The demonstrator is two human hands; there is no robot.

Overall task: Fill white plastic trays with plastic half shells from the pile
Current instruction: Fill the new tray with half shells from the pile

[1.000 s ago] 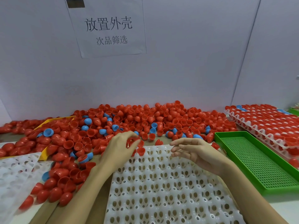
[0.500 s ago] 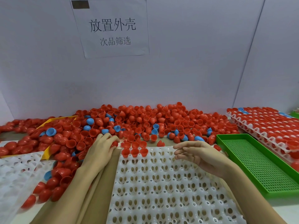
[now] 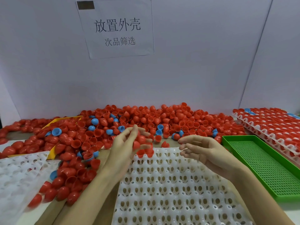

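While the left hand (image 3: 126,146) grips a clutch of red half shells (image 3: 138,142) in curled fingers, blurred by motion so their count cannot be told, it hangs just above the far left corner of the white plastic tray (image 3: 175,184). Directly below that grip, two seated shells (image 3: 145,152) sit in the tray's far row; every pocket nearer the person shows bare. Beyond and to the left of the grip lies the pile (image 3: 146,120), mostly red with a few blue half shells (image 3: 94,121) mixed in, and one stray red shell (image 3: 165,144) lies just past the tray's far edge. To the right of the grip, the right hand (image 3: 204,151) hovers over the tray's far edge, fingers relaxed and loosely bent, holding nothing I can see.

The main risk, as I judge it, is the handful itself: several smooth shells held at once can slip together, landing tilted or dome-up in a pocket, or bouncing off the tray. A careless drop could also knock the two seated shells askew. The green perforated tray (image 3: 259,164) lies further right, and filled trays (image 3: 267,122) are stacked beyond it.
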